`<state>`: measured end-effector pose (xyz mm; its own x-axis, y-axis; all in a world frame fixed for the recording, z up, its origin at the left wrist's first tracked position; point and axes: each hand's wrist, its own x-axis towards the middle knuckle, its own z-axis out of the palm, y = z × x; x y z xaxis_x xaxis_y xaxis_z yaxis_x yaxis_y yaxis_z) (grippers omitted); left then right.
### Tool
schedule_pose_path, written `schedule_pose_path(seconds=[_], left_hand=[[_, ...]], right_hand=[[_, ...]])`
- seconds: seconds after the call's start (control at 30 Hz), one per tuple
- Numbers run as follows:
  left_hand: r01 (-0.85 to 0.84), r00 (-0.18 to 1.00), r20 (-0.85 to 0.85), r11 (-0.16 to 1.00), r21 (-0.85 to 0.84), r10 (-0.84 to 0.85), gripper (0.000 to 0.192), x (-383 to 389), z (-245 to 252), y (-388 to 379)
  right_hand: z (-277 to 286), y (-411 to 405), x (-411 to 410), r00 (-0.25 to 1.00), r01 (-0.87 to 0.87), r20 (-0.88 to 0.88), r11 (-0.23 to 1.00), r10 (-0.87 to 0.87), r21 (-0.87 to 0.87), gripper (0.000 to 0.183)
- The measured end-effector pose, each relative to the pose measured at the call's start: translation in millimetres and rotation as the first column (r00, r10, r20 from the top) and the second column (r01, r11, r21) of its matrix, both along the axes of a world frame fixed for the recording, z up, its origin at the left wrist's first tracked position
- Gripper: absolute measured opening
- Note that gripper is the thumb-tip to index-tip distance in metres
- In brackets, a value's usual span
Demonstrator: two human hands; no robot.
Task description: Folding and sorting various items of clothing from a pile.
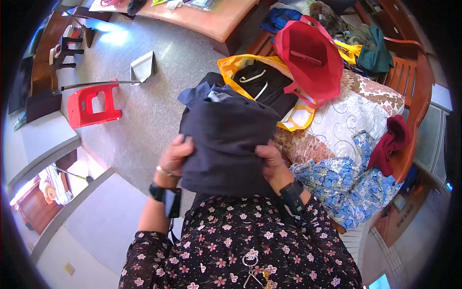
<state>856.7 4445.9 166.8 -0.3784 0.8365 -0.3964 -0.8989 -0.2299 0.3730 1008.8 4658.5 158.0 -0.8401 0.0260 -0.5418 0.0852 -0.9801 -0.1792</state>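
A dark, folded cloth garment (227,144) spans the space between my hands, over my lap. My left hand (177,155) grips its left edge, and my right hand (271,159) has hold of the right one; the fingers behind the cloth are hidden. Beyond it, a bluish-grey piece of clothing (196,94) shows from underneath. Just past my right hand lies a yellow-rimmed bag (227,68), with a black garment with white drawstrings (267,81) in its mouth. A red fabric bag (308,61) stands gaping against it.
On my right, a wooden bench (415,94) bears a patterned cushion (361,104), a blue floral cloth (335,180) and a maroon cloth (389,144). To the left are a red plastic stool (77,106) on its side and a long-handled dustpan (142,68). A table (202,20) stands ahead.
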Motion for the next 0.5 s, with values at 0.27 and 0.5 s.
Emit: schedule_pose_path(seconds=[0.27,0.5], left_hand=[[-0.135,0.736,-0.469,0.572,-0.809,-0.489,0.025,-64.6,-51.7,-17.8],[-0.683,-0.056,-0.598,0.468,-0.561,-0.799,0.044,-6.8,-66.1,59.3]], right_hand=[[-108.7,-48.9,-65.2,0.984,-0.07,0.165,0.997,0.073,-0.025,0.045],[-135.4,-46.3,-50.0,0.944,-0.07,0.33,0.979,0.003,0.192,0.037]])
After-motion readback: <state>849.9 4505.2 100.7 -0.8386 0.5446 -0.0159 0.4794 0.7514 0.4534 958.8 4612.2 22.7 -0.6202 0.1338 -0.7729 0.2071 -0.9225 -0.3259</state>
